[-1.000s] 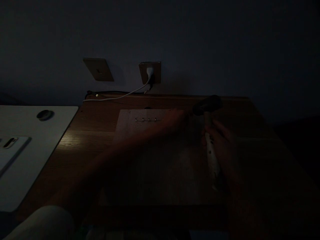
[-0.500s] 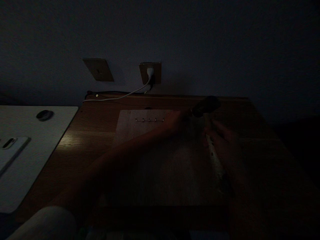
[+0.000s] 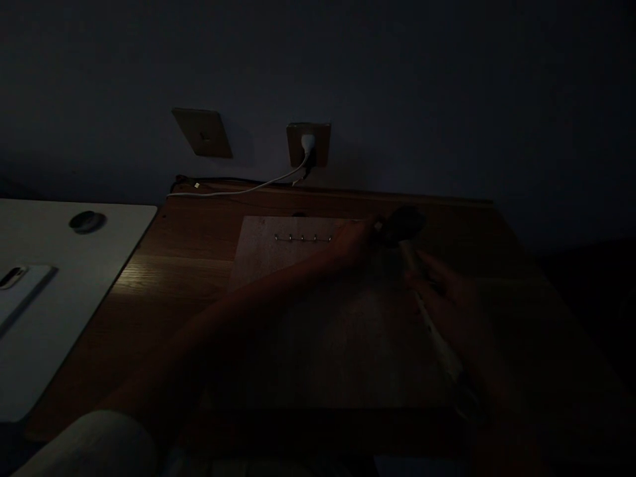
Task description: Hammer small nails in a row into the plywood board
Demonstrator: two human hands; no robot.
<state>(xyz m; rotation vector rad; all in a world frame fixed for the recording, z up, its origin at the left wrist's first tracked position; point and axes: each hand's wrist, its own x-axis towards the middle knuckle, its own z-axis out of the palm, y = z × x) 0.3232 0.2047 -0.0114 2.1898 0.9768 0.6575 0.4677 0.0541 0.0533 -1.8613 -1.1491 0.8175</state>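
The picture is very dark. My right hand (image 3: pixel 447 291) is closed around the pale handle of a hammer (image 3: pixel 440 344), which slants across the right side of the board. The dark hammer head (image 3: pixel 403 224) is right beside the fingertips of my left hand (image 3: pixel 350 242). That hand reaches to the board's far right part with its fingers pinched together; what they hold is too dark to make out. Just left of it, several nails (image 3: pixel 303 238) stand upright in a row near the far edge of the pale board (image 3: pixel 256 255).
The board lies on a wooden table (image 3: pixel 169 278) against a wall. Behind it are a wall socket (image 3: pixel 322 146) with a white plug and cable (image 3: pixel 238 192), and a second wall plate (image 3: pixel 203 134). At left, a white surface (image 3: pixel 94 265) carries a phone (image 3: pixel 24 288) and a dark round object (image 3: pixel 86 222).
The hammer head has come down and to the left, closer to my left fingertips. My left hand keeps its place by the row of nails. The view has shifted slightly.
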